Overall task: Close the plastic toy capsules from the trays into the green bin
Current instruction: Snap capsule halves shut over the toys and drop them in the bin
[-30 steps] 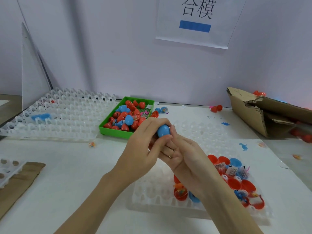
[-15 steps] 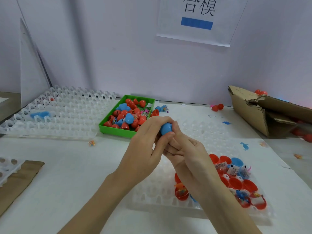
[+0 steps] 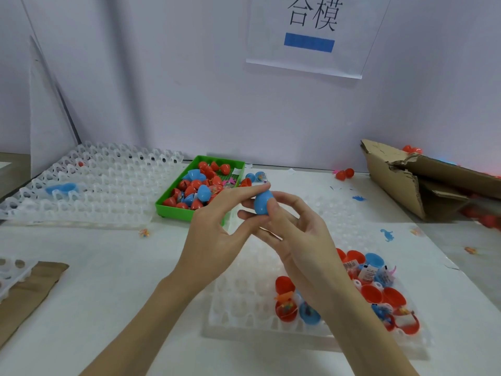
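Note:
A closed blue capsule (image 3: 261, 204) is held above the table, just right of the green bin (image 3: 173, 208). My right hand (image 3: 295, 240) pinches it, thumb on its front and fingers behind and under it. My left hand (image 3: 217, 229) has straight fingers, and only its index finger lies across the capsule's top. The green bin holds several closed red and blue capsules. Below my hands lies a clear white tray (image 3: 244, 308); its right part carries several open red and blue capsule halves (image 3: 375, 293) with small toys and slips.
A second clear tray (image 3: 89, 191) lies at the back left, with one blue half (image 3: 62, 188) on it. A torn cardboard box (image 3: 406, 185) sits at the back right. Loose capsules (image 3: 344, 173) lie by the wall. Brown paper (image 3: 27, 291) is at the left edge.
My left hand has loosened from its grip and straightened its fingers, so more of the blue capsule shows. My right hand keeps hold of it, and both hands sit slightly higher.

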Motion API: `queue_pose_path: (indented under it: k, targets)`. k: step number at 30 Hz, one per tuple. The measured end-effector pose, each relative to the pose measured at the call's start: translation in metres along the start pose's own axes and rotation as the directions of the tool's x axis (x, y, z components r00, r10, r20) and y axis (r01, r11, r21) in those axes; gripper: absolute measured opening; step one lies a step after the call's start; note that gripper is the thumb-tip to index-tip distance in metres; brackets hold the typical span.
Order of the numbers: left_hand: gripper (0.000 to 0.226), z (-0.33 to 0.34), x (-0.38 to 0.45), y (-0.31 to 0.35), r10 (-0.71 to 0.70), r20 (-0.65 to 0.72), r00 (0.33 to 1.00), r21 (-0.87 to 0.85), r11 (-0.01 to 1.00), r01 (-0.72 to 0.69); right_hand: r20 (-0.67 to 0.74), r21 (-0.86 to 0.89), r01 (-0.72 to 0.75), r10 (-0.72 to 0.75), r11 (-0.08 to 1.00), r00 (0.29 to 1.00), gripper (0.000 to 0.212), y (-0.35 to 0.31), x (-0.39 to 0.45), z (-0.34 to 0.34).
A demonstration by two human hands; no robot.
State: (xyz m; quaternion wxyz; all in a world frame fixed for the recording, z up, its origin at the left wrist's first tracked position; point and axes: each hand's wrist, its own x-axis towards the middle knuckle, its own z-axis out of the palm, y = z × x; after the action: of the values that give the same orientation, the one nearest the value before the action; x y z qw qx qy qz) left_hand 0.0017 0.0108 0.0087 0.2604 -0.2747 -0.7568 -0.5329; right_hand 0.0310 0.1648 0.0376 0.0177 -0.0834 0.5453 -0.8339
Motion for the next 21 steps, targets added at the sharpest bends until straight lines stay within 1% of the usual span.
queue_pose_path:
  k: [3, 6, 10, 12, 15, 18, 19, 20, 21]
  targets:
    - [0.044, 0.001, 0.0, 0.001, -0.045, 0.017, 0.999, -0.059, 0.997, 0.046, -0.008, -0.01, 0.024, -0.024, 1.0, 1.0, 0.042, -0.001, -0.001, -0.002]
    - [0.042, 0.001, -0.001, 0.0, -0.017, -0.005, 1.0, -0.067, 0.998, 0.016, -0.032, 0.003, 0.027, -0.027, 1.0, 0.999, 0.038, -0.001, -0.002, -0.004]
    - [0.042, 0.003, -0.001, -0.002, 0.013, -0.01, 1.0, -0.015, 1.0, -0.013, -0.085, 0.028, 0.016, -0.013, 0.999, 0.996, 0.036, 0.002, -0.002, -0.005]
    - [0.044, 0.006, -0.001, -0.002, 0.005, -0.008, 1.0, 0.002, 1.0, -0.005, -0.104, 0.019, 0.018, -0.016, 1.0, 0.994, 0.037, 0.003, 0.0, -0.007]
    - [0.048, 0.007, -0.002, 0.0, -0.006, 0.001, 1.0, 0.023, 1.0, 0.006, -0.068, -0.05, 0.006, -0.009, 0.999, 0.998, 0.042, -0.001, 0.002, -0.01]
    - [0.055, 0.002, -0.003, 0.0, 0.011, 0.089, 0.996, 0.115, 0.993, -0.021, -0.085, -0.179, 0.023, -0.039, 0.984, 0.996, 0.039, -0.009, 0.005, -0.011]
    - [0.056, -0.002, -0.002, -0.001, 0.01, 0.1, 0.995, 0.136, 0.99, -0.024, -0.1, -0.212, 0.028, -0.05, 0.977, 0.994, 0.037, -0.012, 0.005, -0.011]
    - [0.055, -0.006, -0.001, -0.002, 0.007, 0.079, 0.997, 0.15, 0.988, -0.019, -0.115, -0.227, 0.024, -0.051, 0.974, 0.992, 0.035, -0.013, 0.006, -0.013]
    - [0.054, -0.011, 0.0, -0.003, 0.003, 0.026, 1.0, 0.159, 0.987, -0.007, -0.128, -0.23, 0.003, -0.034, 0.973, 0.991, 0.032, -0.014, 0.006, -0.016]
